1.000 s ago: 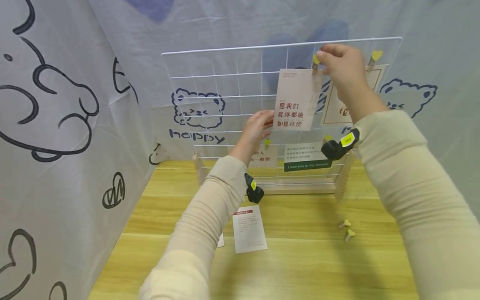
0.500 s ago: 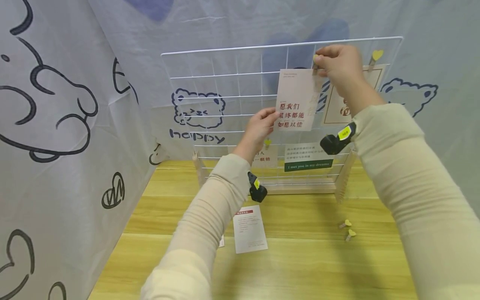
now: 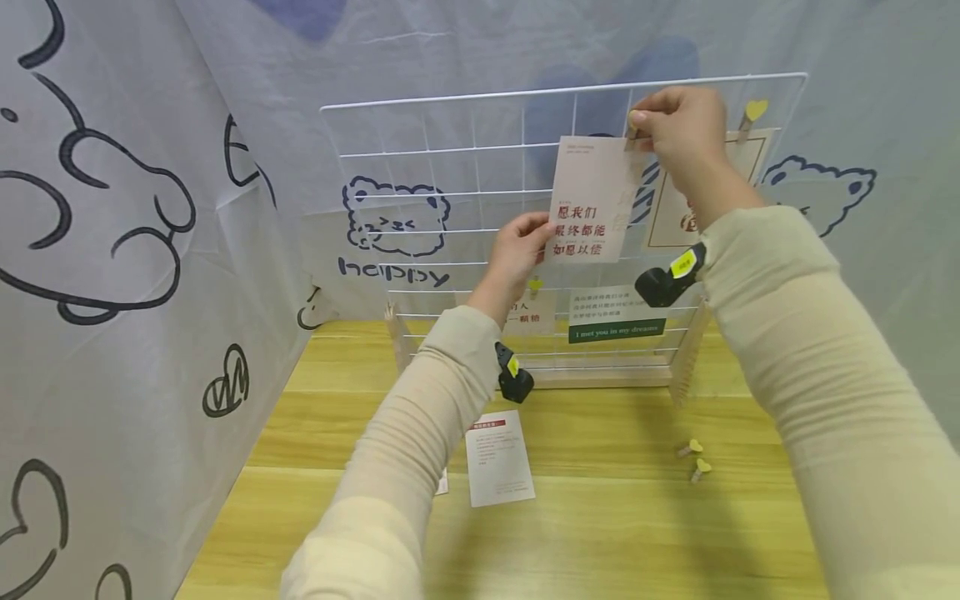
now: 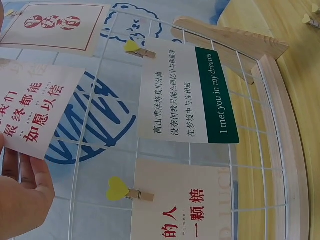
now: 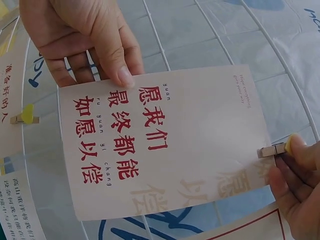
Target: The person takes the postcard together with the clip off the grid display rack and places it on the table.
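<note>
A pale card [image 3: 588, 187] with red Chinese print is held upright against the white wire grid [image 3: 450, 150]. My left hand [image 3: 517, 254] pinches its left edge low down, the thumb in front, as the right wrist view shows. At the card's upper right, my right hand [image 3: 686, 137] pinches a small wooden clothespin [image 5: 274, 150] topped by a yellow heart. In the right wrist view the clothespin's tip overlaps the card's edge; whether it also clips a grid wire is hidden. Right-hand fingers partly cover the heart.
Clothespins hold a red-framed card [image 4: 55, 25], a green-and-white card [image 4: 175, 95] and another printed card [image 4: 180, 205] on the grid. A wooden base [image 3: 600, 377] supports it. Two loose heart clothespins [image 3: 700, 469] and a white card [image 3: 501, 458] lie on the table [image 3: 600, 533].
My left hand has shifted slightly right and now pinches the card's edge, where before its fingers were beside that edge. The right hand stays at the clothespin with little movement.
</note>
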A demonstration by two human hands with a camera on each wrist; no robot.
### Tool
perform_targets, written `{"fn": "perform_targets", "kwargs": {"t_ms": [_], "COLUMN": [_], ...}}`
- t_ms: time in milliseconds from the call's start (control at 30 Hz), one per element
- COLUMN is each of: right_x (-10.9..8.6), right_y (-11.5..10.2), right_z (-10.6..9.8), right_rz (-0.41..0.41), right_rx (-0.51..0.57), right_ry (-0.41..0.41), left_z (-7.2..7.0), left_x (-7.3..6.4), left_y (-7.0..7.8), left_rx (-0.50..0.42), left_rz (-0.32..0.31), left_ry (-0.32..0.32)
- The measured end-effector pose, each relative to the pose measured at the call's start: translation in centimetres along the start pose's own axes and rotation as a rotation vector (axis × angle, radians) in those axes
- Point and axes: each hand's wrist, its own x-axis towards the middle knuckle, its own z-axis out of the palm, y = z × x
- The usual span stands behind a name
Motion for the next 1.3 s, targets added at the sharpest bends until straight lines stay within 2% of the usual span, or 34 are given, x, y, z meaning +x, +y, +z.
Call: {"fn": "perform_targets", "kwargs": {"t_ms": [67,200,267,367,567,667,867,1000,1300], "right_x": [-1.7,-6.9,-7.9,-6.4,-0.7,0.5,0.3,-0.1,0.0], "right_y": [-1.3,-5.0,-5.7,-4.6,0.2,1.3,1.5,1.2,1.6], "right_z": [0.2,0.6,0.8,0.7,0.4,0.3,0.4,0.4,-0.2], "right_rz": [0.022,0.053,0.056,0.048,-0.017,-0.051,-0.088,-0.109,-0.149], "right_rx": [0.028,0.035,0.023,0.063,0.09,0.129,0.267,0.312,0.445], "right_ry": [0.027,0.067,0.088,0.114,0.139,0.156,0.179,0.188,0.159], "left_z": [0.0,0.0,0.0,0.0,-0.1,-0.2,-0.5,-0.8,-1.1], "left_x": [0.0,0.0,0.0,0.0,-0.1,-0.1,-0.3,-0.4,-0.8], "left_y": [0.0,0.1,0.0,0.0,-0.2,-0.4,-0.7,-0.7,-1.2], "left_rx": [0.002,-0.007,-0.011,-0.015,-0.024,-0.032,-0.048,-0.034,-0.05], "left_rz": [0.004,0.006,0.007,0.004,0.006,0.01,0.006,-0.004,-0.011], "left_ry": [0.002,0.006,0.008,0.01,0.019,0.015,0.017,0.02,0.013]}}
